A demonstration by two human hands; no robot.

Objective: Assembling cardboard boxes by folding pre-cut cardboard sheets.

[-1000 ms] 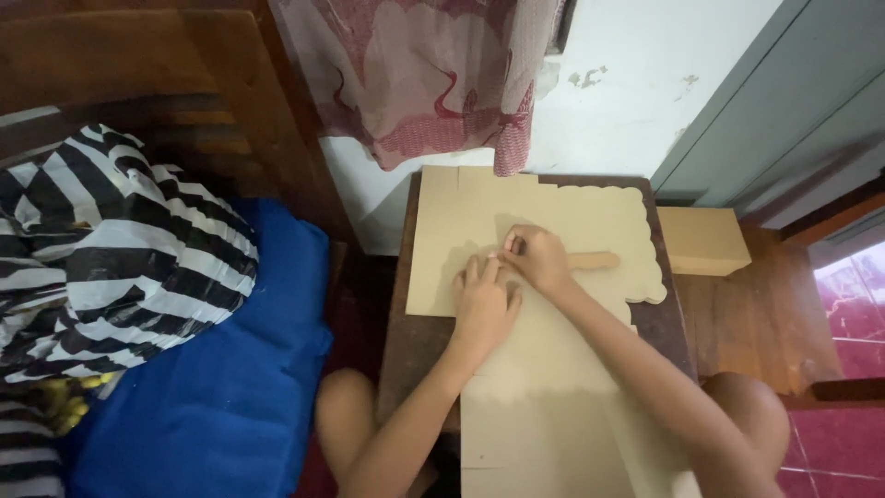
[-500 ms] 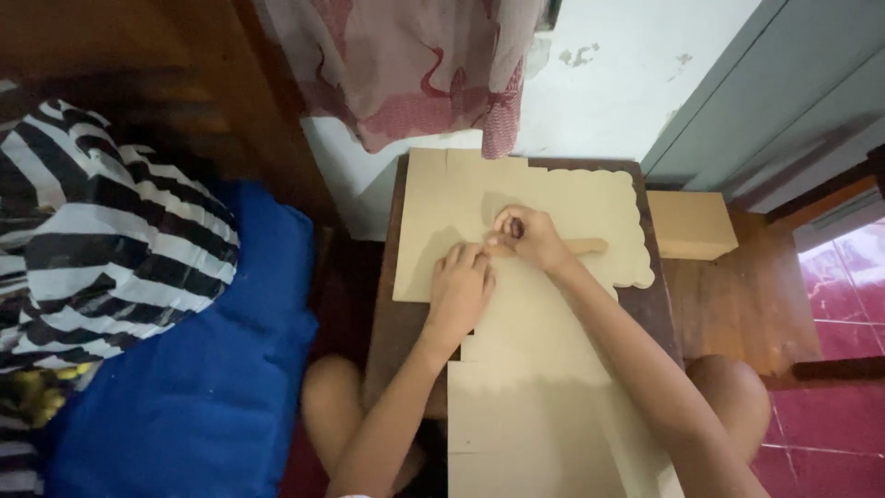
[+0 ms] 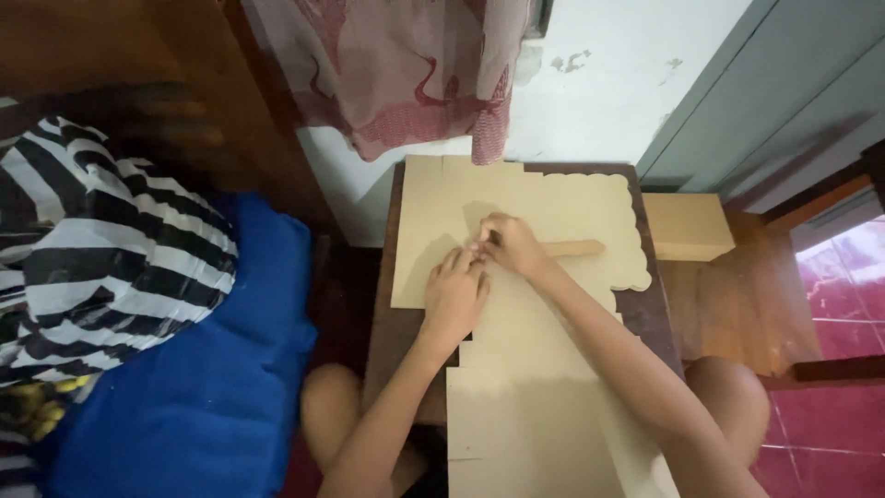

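Pressing down on flat tan cardboard [image 3: 553, 207]: the left hand [image 3: 454, 293] lies palm-down, fingers [image 3: 458, 265] together and extended, not clamped on anything. The right hand [image 3: 510, 243] sits just beyond it, fingers curled shut around one end of a wooden stick [image 3: 573, 248]; the stick lies flat on the cardboard, pointing off to the right. Fingertips of both hands nearly meet.

Cardboard: die-cut sheet, scalloped along its right edge, spread over a small dark wooden worktop [image 3: 659, 318]. More cut sheet runs back toward the person, over the lap, between bare knees.

Right of the worktop: a tan block-shaped box [image 3: 687, 224] on wooden boards. Beyond: white wall, red patterned cloth [image 3: 406, 69] hanging. Left: blue cushion [image 3: 203, 369], black-and-white striped fabric [image 3: 101, 249]. Far right: red tiled floor.
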